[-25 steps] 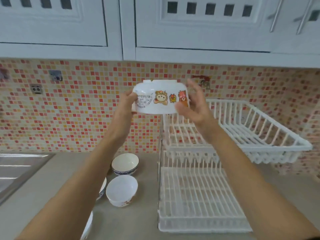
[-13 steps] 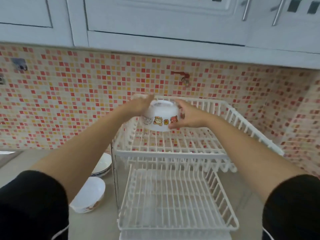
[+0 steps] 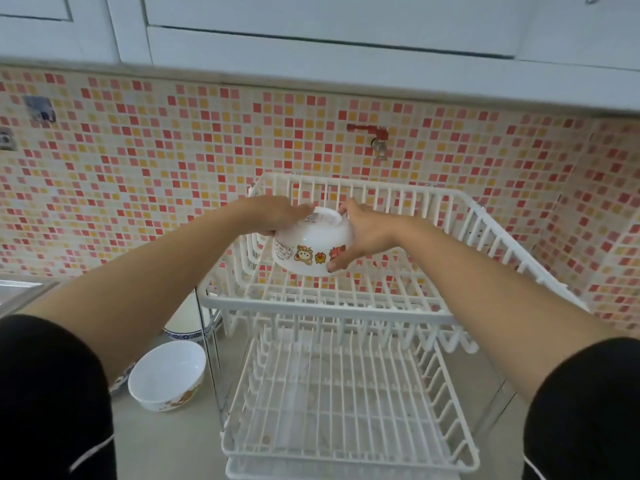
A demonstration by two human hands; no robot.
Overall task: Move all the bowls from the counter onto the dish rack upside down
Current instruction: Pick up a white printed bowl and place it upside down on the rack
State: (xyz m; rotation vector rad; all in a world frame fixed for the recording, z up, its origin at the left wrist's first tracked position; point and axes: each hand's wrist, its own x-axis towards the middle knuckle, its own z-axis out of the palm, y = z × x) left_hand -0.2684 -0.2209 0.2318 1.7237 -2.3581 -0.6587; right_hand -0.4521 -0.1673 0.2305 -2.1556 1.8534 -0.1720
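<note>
A white bowl with cartoon stickers [image 3: 311, 244] is upside down inside the upper tier of the white dish rack [image 3: 311, 304], near its left side, with its rim down at the wires. My left hand [image 3: 277, 214] grips its left side and my right hand [image 3: 363, 232] grips its right side. On the counter left of the rack stands an upright white bowl [image 3: 166, 375]. Behind it a blue-rimmed bowl [image 3: 188, 323] is partly hidden by my left arm.
The rack's lower tier [image 3: 346, 403] holds nothing. A red tap [image 3: 375, 138] sticks out of the mosaic wall above the rack. A steel sink edge [image 3: 20, 296] lies at far left. White cabinets hang overhead.
Both hands have carried the upside-down bowl forward and down from in front of the wall into the rack's upper tier. The view has shifted right and closer to the rack.
</note>
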